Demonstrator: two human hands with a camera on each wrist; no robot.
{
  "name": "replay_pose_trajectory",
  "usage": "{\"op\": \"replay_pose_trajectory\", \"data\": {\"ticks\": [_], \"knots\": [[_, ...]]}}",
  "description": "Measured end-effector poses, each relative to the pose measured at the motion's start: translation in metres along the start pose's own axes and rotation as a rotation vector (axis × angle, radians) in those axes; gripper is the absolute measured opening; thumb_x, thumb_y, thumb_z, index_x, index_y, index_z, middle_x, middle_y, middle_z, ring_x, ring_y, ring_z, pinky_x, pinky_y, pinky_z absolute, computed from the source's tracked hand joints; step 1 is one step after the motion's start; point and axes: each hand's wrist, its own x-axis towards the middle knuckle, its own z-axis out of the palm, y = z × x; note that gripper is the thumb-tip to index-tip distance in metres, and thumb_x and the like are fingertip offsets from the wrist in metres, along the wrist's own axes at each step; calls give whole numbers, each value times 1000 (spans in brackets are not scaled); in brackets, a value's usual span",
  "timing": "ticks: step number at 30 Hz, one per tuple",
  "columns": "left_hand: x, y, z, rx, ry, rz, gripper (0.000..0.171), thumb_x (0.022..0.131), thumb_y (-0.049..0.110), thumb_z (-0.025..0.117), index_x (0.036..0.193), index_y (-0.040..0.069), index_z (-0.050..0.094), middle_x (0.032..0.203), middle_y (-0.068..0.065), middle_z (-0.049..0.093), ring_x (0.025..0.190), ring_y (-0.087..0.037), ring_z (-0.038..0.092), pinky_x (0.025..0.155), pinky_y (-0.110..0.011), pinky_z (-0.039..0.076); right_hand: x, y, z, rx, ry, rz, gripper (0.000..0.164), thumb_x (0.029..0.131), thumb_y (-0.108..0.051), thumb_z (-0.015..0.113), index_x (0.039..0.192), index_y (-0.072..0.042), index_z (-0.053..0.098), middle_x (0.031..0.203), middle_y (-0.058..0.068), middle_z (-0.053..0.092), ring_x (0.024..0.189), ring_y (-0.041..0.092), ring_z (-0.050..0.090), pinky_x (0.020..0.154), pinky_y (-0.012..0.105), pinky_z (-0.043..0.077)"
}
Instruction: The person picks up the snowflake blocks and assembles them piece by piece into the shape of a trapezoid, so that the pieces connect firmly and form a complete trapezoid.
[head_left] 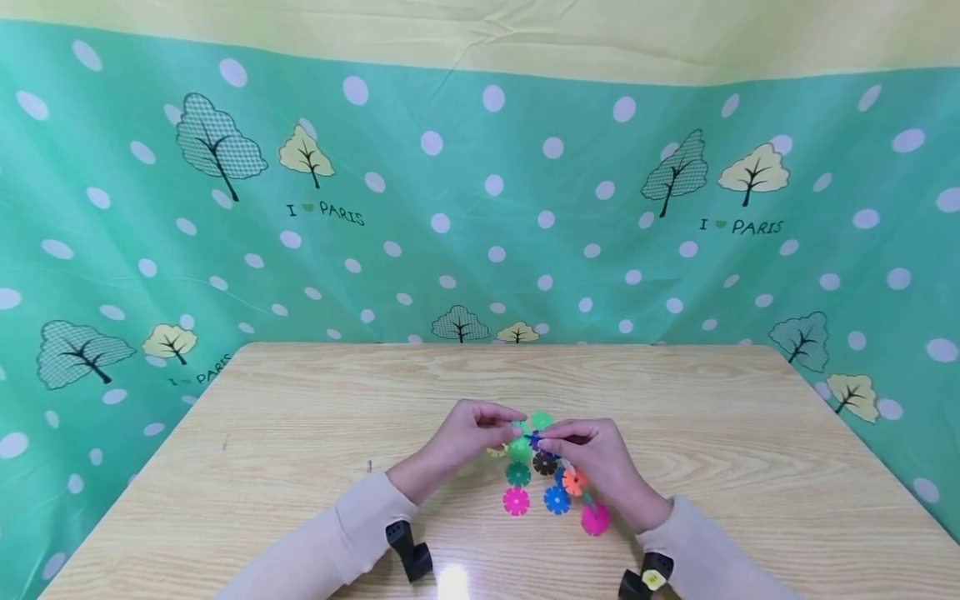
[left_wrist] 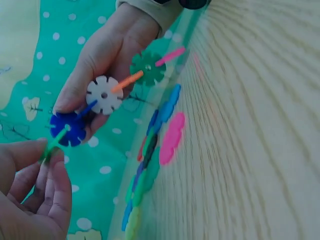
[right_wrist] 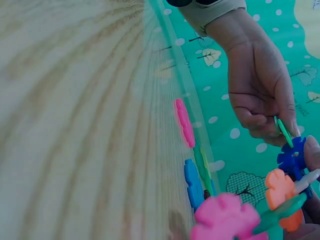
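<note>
The multicoloured notched-disc chain (left_wrist: 111, 97) slants — held aloft.

- A green cloth (head_left: 420, 267) hangs behind the table (head_left: 337, 392), scattered with pale dots (head_left: 492, 97).
- Across its top runs a creamy yellow band (head_left: 300, 25), creased.
- Printed trees (head_left: 213, 146) and "PARIS" lettering (head_left: 330, 213) repeat over the green.
- The table shows light wood grain.
- A bright reflection (head_left: 453, 581) shines on its near part.
</note>
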Motion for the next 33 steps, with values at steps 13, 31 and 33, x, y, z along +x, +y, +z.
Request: {"op": "replay_pose_trajectory", "data": {"ticks": [13,31,33], "knots": [[0,-21,-17,72,12,-35,31,82,0,67,112,-5,63,108,-18,66,92,-18,63,82,-29,54,-2,2,-10,-47,54,87,23,82,-13,73,95,4,71,93,12,71,79,13,65,69,24,54],[8,-37,-22,326,16,-48,36,70,-3,77,105,3,69,99,-4,66,86,-15,57,74,-24,51,-3,4,-12,-48,86,126,23,82,-12,73,97,5,69,96,15,70,80,13,65,69,22,54],[8,-37,-22,356,18,-33,34,71,-3,77,103,3,70,98,-4,66,84,-14,57,73,-23,51,-2,4,-11,-52,86,129,23,81,-12,73,97,5,69,96,15,70,80,13,65,70,23,54]]}}
